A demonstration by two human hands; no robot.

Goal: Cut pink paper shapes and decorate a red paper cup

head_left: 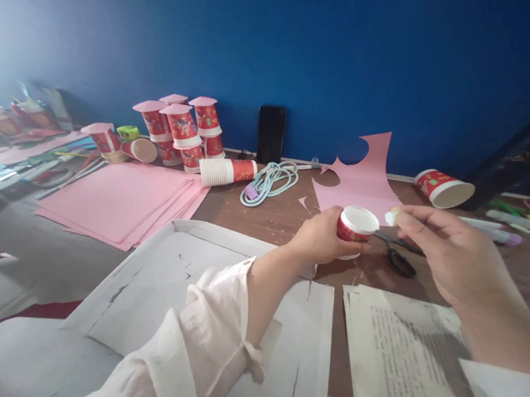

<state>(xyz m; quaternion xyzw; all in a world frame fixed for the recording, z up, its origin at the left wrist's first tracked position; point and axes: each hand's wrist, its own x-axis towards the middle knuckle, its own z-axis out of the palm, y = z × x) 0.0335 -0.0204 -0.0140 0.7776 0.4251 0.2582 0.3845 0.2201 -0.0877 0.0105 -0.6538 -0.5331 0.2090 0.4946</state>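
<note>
Left hand (pixel 320 237) wrapped round red patterned paper cup (pixel 356 224), white end up; right hand (pixel 459 251) pinching small white soft piece (pixel 389 218) between thumb and fingers.
Cup is over the brown wooden table (pixel 242 214), piece just right of its rim, narrow gap. Black-handled scissors (pixel 400 263) lie just below that gap, blades partly hidden. Far side: pink paper sheet with curved cut-outs (pixel 365 176), then blue wall (pixel 322 48) as hard limit. Near side: printed paper pages (pixel 403 344). Open tabletop far-left of cup, up to coiled pale-blue cable (pixel 275 182); right side tighter, clutter beyond right hand.
</note>
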